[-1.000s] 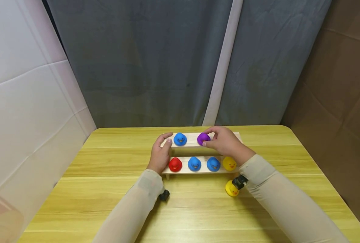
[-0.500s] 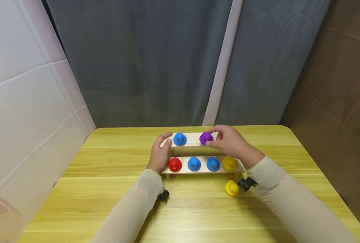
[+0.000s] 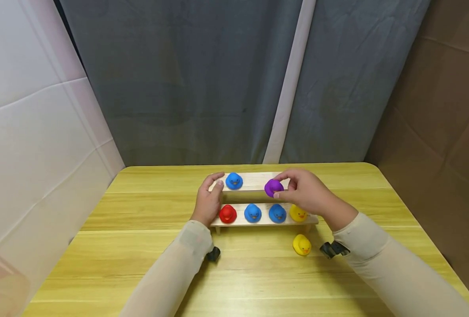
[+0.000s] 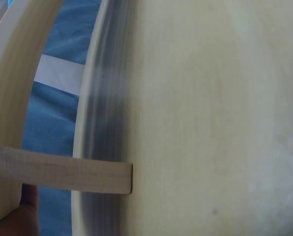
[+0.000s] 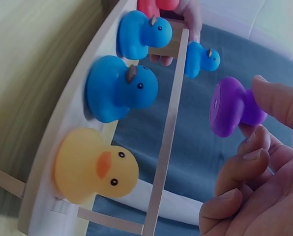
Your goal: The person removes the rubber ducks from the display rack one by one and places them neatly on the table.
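Note:
My right hand (image 3: 307,193) pinches a purple rubber duck (image 3: 273,188) between thumb and fingers. In the right wrist view, the duck's flat base shows apart from the upper shelf. A two-tier wooden stand (image 3: 254,180) has its left end gripped by my left hand (image 3: 207,202), thumb in front and fingers behind. A blue duck (image 3: 234,181) sits on the upper tier near the left hand. Along the lower tier stand a red duck (image 3: 228,214), two blue ducks (image 5: 119,88) and a yellow duck (image 5: 95,167). The left wrist view mostly shows the stand's wood and the table.
Another yellow duck (image 3: 302,245) sits on the wooden table (image 3: 139,264) in front of the stand's right end. Behind the table hangs a grey curtain (image 3: 179,88) with a pale strip. A white cloth wall is at left, a brown one at right.
My right hand has moved right and toward me, lifting the purple duck off the upper tier. The left hand stays at the stand's left end.

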Demonstrator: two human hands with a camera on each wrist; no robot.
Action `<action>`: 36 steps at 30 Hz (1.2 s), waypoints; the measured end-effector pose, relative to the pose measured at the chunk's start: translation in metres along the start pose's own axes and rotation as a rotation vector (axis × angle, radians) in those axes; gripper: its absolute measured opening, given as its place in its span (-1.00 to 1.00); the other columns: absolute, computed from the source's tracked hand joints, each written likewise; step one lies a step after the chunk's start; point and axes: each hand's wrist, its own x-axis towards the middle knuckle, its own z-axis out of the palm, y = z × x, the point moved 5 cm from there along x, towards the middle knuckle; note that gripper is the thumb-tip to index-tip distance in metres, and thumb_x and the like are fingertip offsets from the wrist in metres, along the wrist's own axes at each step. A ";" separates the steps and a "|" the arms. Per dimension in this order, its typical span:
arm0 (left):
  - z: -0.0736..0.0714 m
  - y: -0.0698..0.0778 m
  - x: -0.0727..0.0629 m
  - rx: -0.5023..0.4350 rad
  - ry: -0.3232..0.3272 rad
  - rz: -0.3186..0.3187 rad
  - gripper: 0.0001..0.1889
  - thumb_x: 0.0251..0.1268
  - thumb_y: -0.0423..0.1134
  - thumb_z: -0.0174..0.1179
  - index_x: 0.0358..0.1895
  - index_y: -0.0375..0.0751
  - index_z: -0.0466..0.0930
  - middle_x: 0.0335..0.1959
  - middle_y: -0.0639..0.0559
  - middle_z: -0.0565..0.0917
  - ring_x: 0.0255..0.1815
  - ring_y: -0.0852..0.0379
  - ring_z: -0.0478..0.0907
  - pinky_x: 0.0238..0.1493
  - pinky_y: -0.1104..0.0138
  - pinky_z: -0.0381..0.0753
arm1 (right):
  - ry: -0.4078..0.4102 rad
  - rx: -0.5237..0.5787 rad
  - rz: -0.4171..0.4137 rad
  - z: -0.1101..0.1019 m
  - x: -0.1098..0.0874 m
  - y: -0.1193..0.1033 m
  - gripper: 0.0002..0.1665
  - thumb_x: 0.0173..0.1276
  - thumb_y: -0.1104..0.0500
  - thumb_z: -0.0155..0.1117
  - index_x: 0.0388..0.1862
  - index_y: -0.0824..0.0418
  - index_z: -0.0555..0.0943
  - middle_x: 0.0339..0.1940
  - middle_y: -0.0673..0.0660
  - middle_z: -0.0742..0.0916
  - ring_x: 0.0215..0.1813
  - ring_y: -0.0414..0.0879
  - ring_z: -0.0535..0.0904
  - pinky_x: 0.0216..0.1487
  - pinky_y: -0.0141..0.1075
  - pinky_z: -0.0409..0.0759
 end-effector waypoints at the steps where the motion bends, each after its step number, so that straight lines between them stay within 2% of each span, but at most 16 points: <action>1: 0.000 0.000 0.000 -0.001 0.000 -0.001 -0.65 0.69 -0.15 0.02 0.37 -0.03 0.57 0.38 -0.10 0.51 0.43 -0.04 0.37 0.62 -0.01 0.19 | -0.005 -0.002 0.002 0.001 -0.002 0.000 -0.52 0.35 0.10 0.55 0.23 0.09 0.69 -0.43 0.12 0.51 -0.48 -0.03 0.38 -0.56 -0.33 0.32; 3: 0.000 0.000 -0.001 -0.001 0.001 -0.002 -0.65 0.69 -0.14 0.03 0.37 -0.03 0.57 0.36 -0.09 0.52 0.40 -0.01 0.37 0.62 0.00 0.20 | -0.014 0.000 0.009 0.002 -0.005 0.001 -0.52 0.35 0.10 0.56 0.23 0.09 0.69 -0.43 0.12 0.50 -0.49 -0.04 0.38 -0.57 -0.34 0.32; 5: 0.000 0.000 -0.001 -0.006 0.001 -0.003 -0.65 0.69 -0.14 0.03 0.38 -0.04 0.57 0.21 -0.14 0.56 0.26 0.00 0.42 0.58 0.02 0.24 | -0.019 -0.002 0.010 0.003 -0.008 0.002 -0.53 0.35 0.11 0.56 0.22 0.08 0.70 -0.43 0.11 0.50 -0.47 -0.04 0.39 -0.56 -0.34 0.32; 7: 0.000 0.000 -0.001 -0.007 0.000 -0.003 -0.65 0.69 -0.15 0.03 0.38 -0.04 0.57 0.03 -0.11 0.55 0.09 0.06 0.43 0.50 0.09 0.29 | -0.025 0.004 0.006 0.004 -0.011 0.003 -0.53 0.34 0.12 0.56 0.21 0.08 0.70 -0.43 0.11 0.51 -0.46 -0.03 0.39 -0.55 -0.35 0.33; 10: 0.001 -0.001 -0.002 -0.013 0.001 -0.007 -0.64 0.69 -0.14 0.04 0.38 -0.04 0.58 -0.34 -0.06 0.46 -0.31 0.06 0.42 0.24 0.20 0.41 | -0.028 0.011 -0.010 0.004 -0.015 0.004 -0.54 0.34 0.14 0.56 0.20 0.11 0.71 -0.45 0.11 0.52 -0.45 -0.03 0.41 -0.54 -0.35 0.35; 12: 0.001 -0.001 -0.002 -0.018 0.000 -0.011 -0.64 0.69 -0.13 0.04 0.39 -0.03 0.58 -0.49 0.04 0.42 -0.47 0.10 0.38 0.10 0.25 0.42 | -0.028 0.017 -0.023 0.004 -0.018 0.005 -0.55 0.33 0.16 0.57 0.19 0.12 0.71 -0.46 0.11 0.52 -0.46 -0.03 0.40 -0.54 -0.34 0.35; 14: 0.000 0.000 -0.002 -0.023 -0.001 -0.017 -0.63 0.69 -0.12 0.05 0.40 -0.04 0.57 -0.61 0.07 0.36 -0.56 0.11 0.34 0.04 0.27 0.42 | -0.028 0.016 -0.034 0.004 -0.021 0.005 -0.55 0.33 0.16 0.57 0.18 0.14 0.71 -0.47 0.11 0.51 -0.47 -0.03 0.39 -0.55 -0.34 0.34; 16: 0.001 0.000 -0.002 -0.026 -0.006 -0.022 -0.62 0.69 -0.11 0.04 0.41 -0.05 0.55 -0.64 0.07 0.34 -0.56 0.10 0.33 0.02 0.27 0.42 | -0.027 0.013 -0.037 0.003 -0.023 0.006 -0.56 0.33 0.16 0.57 0.17 0.14 0.71 -0.48 0.10 0.51 -0.48 -0.03 0.38 -0.55 -0.34 0.32; 18: 0.000 -0.001 -0.002 -0.022 -0.005 -0.027 -0.62 0.69 -0.10 0.04 0.41 -0.04 0.56 -0.54 0.07 0.39 -0.50 0.11 0.36 0.12 0.27 0.39 | -0.032 0.013 -0.034 0.004 -0.025 0.007 -0.57 0.32 0.15 0.57 0.16 0.14 0.72 -0.48 0.10 0.50 -0.47 -0.03 0.38 -0.56 -0.34 0.31; 20: 0.000 0.000 -0.004 -0.023 0.000 -0.031 -0.63 0.69 -0.11 0.04 0.39 -0.02 0.57 -0.48 -0.02 0.40 -0.48 0.06 0.35 0.11 0.22 0.41 | -0.037 0.011 -0.026 0.005 -0.028 0.008 -0.56 0.31 0.14 0.58 0.15 0.13 0.72 -0.48 0.09 0.50 -0.47 -0.03 0.39 -0.56 -0.35 0.29; 22: 0.000 0.000 -0.005 -0.014 0.001 -0.036 -0.64 0.69 -0.12 0.04 0.39 0.00 0.57 -0.33 -0.06 0.48 -0.36 0.08 0.41 0.19 0.20 0.42 | -0.041 0.012 -0.021 0.006 -0.030 0.009 -0.56 0.30 0.13 0.59 0.15 0.13 0.72 -0.48 0.09 0.51 -0.46 -0.03 0.39 -0.55 -0.35 0.29; 25: 0.000 -0.001 -0.004 -0.011 0.003 -0.027 -0.64 0.69 -0.14 0.04 0.39 -0.01 0.57 -0.03 -0.13 0.57 -0.05 0.05 0.47 0.40 0.10 0.38 | -0.039 0.008 -0.023 0.006 -0.033 0.010 -0.54 0.29 0.13 0.60 0.15 0.13 0.72 -0.48 0.08 0.51 -0.45 -0.04 0.40 -0.54 -0.35 0.29; 27: 0.000 -0.001 -0.004 -0.005 -0.001 -0.020 -0.63 0.69 -0.14 0.04 0.40 -0.03 0.56 0.24 -0.08 0.54 0.24 0.05 0.41 0.55 0.04 0.26 | -0.038 0.009 -0.023 0.007 -0.034 0.011 -0.53 0.29 0.12 0.61 0.15 0.13 0.72 -0.48 0.08 0.51 -0.45 -0.04 0.40 -0.54 -0.34 0.29; 29: 0.000 -0.001 -0.004 -0.009 0.000 -0.014 -0.64 0.68 -0.13 0.05 0.39 -0.05 0.57 0.35 -0.09 0.52 0.37 -0.01 0.37 0.60 -0.01 0.21 | -0.039 0.010 -0.027 0.007 -0.036 0.011 -0.53 0.28 0.11 0.61 0.15 0.13 0.72 -0.48 0.08 0.50 -0.45 -0.04 0.39 -0.54 -0.34 0.29; 33: 0.000 0.000 -0.004 -0.011 -0.003 -0.008 -0.63 0.68 -0.14 0.05 0.39 -0.07 0.57 0.39 -0.09 0.51 0.44 -0.05 0.35 0.62 -0.03 0.19 | -0.048 0.016 -0.036 0.009 -0.040 0.013 -0.54 0.28 0.11 0.61 0.14 0.14 0.73 -0.50 0.07 0.50 -0.45 -0.04 0.39 -0.54 -0.34 0.28; 36: 0.001 0.001 -0.004 -0.014 -0.007 -0.013 -0.63 0.68 -0.14 0.04 0.39 -0.06 0.57 0.33 -0.13 0.53 0.36 -0.05 0.39 0.59 -0.01 0.22 | -0.051 0.024 -0.053 0.010 -0.043 0.014 -0.56 0.27 0.14 0.61 0.11 0.15 0.74 -0.52 0.06 0.49 -0.45 -0.05 0.39 -0.52 -0.35 0.28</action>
